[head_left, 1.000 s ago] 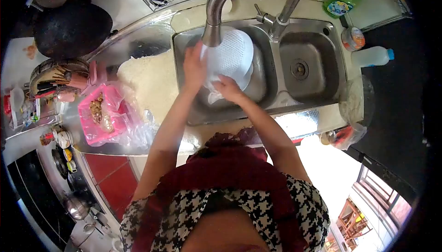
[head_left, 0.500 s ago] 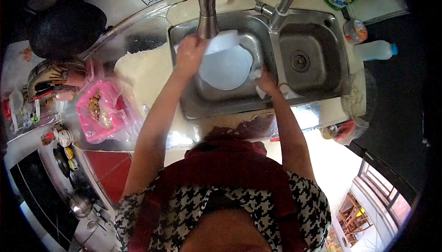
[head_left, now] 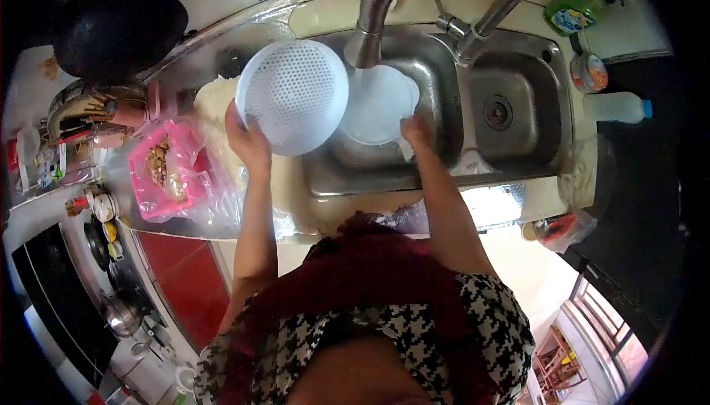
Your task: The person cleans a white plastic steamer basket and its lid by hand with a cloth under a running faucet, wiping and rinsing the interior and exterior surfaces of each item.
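My left hand (head_left: pixel 249 139) grips the lower left rim of a white plastic colander (head_left: pixel 292 94), tilted so its perforated round face shows, left of the faucet. Under the spout a round white bowl (head_left: pixel 379 109) is in the left sink basin (head_left: pixel 355 176). My right hand (head_left: pixel 418 133) is closed at the bowl's right edge, and a small white piece shows beside its fingers; I cannot make out what that is. The steel faucet (head_left: pixel 366 42) hangs over the bowl's upper left side.
The right basin (head_left: pixel 518 109) has a drain strainer. A pink basket (head_left: pixel 166 172) with food in plastic stands at left, near a dark wok (head_left: pixel 122 31). Green soap (head_left: pixel 573 17) and a white bottle (head_left: pixel 617 108) stand at right.
My left hand has moved left and down from beneath the faucet, bringing the colander out over the basin's left edge and turning its face up. My right hand stays by the bowl.
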